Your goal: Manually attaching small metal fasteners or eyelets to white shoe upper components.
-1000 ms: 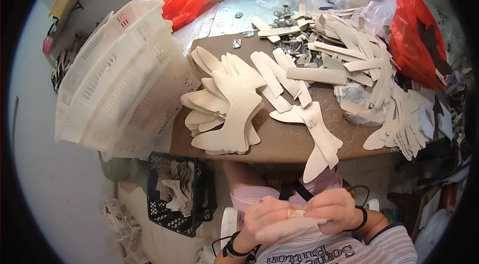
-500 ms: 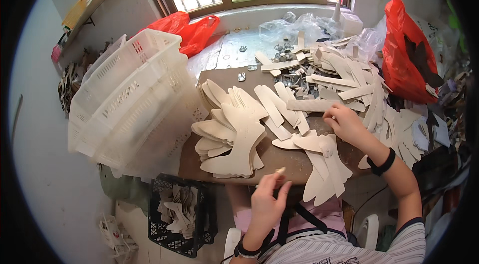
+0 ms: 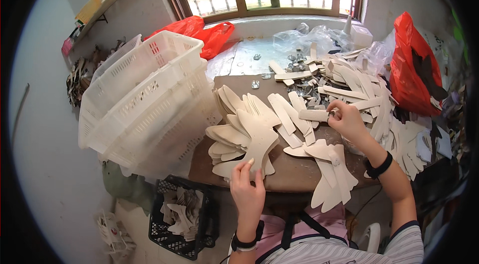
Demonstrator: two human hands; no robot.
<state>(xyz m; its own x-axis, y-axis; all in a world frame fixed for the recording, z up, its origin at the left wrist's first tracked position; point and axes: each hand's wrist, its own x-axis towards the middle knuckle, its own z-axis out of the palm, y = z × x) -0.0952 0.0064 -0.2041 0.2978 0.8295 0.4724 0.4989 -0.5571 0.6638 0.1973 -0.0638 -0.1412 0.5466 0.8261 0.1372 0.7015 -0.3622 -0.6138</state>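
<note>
My right hand is closed in a pinch at the right end of a short pale strip with a grid-like texture. A small dark, metallic-looking bit shows at those fingertips, too small to name. My left hand has its thumb and fingers apart at the near edge of a fanned stack of curved cream cut-out pieces; a yellowish covering shows on one fingertip. Between the hands, a smaller group of cream pieces overhangs the table's front edge. Several loose pale strips lie beside the big stack.
Behind my right hand, a heap of strips lies around small metal buckles. Nested white plastic baskets stand left on the brown tabletop. A red bag is at right. A black crate with offcuts sits below.
My left hand has moved left and up to the big stack. My right fingers have closed at the strip, whose textured face now shows. The whole view has shifted slightly.
</note>
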